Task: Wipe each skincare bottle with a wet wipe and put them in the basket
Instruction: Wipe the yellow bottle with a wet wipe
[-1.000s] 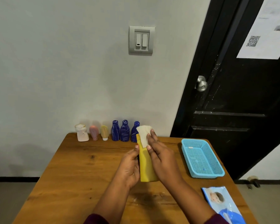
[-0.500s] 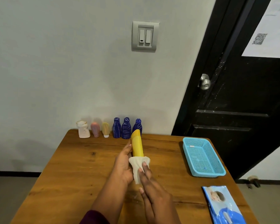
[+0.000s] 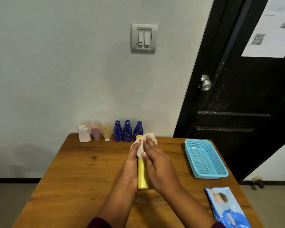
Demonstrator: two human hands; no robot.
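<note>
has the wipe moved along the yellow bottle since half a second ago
Yes. The wet wipe under the right hand slid from the yellow bottle's near end to its far end, by the blue bottles.

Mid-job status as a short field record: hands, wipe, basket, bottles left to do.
left hand: grips the yellow bottle by its lower part
right hand: holds the wet wipe round the bottle's upper part
basket: on the table, right of the hands, no bottle in it
waiting bottles: six upright in a row at the table's far edge
wipe pack: near right corner
</note>
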